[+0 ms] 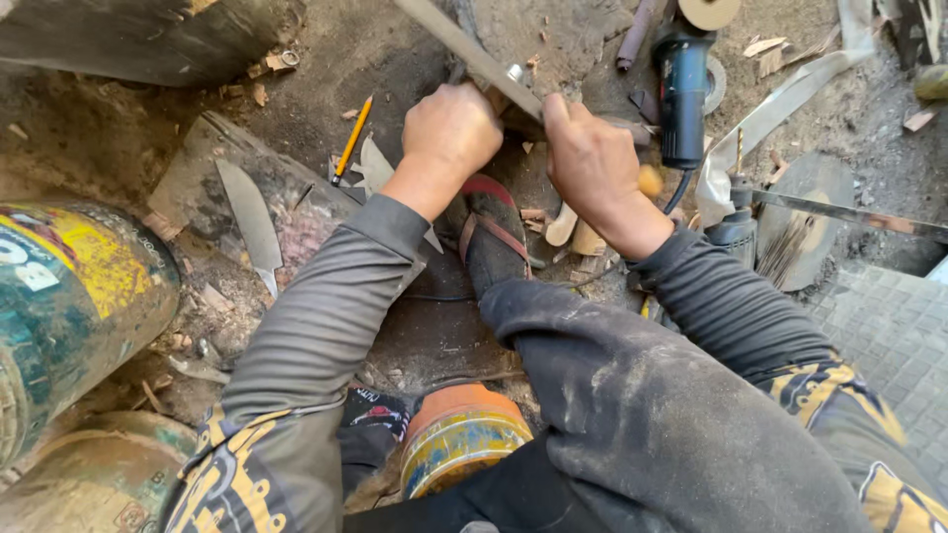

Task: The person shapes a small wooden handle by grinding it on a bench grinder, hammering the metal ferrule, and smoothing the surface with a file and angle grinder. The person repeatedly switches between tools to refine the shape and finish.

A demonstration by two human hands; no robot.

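Steel file clasped by left hand, right hand; workpiece seemingly hidden.

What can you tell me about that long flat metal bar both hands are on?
The metal bar is long, flat and grey, like a file or rasp, dull and dusty. It runs slantwise from the top of the picture down to the right. The left hand is closed in a fist at its near side, and the right hand grips its lower end, which is hidden under the fingers. A small shiny ring sits on it between the hands.
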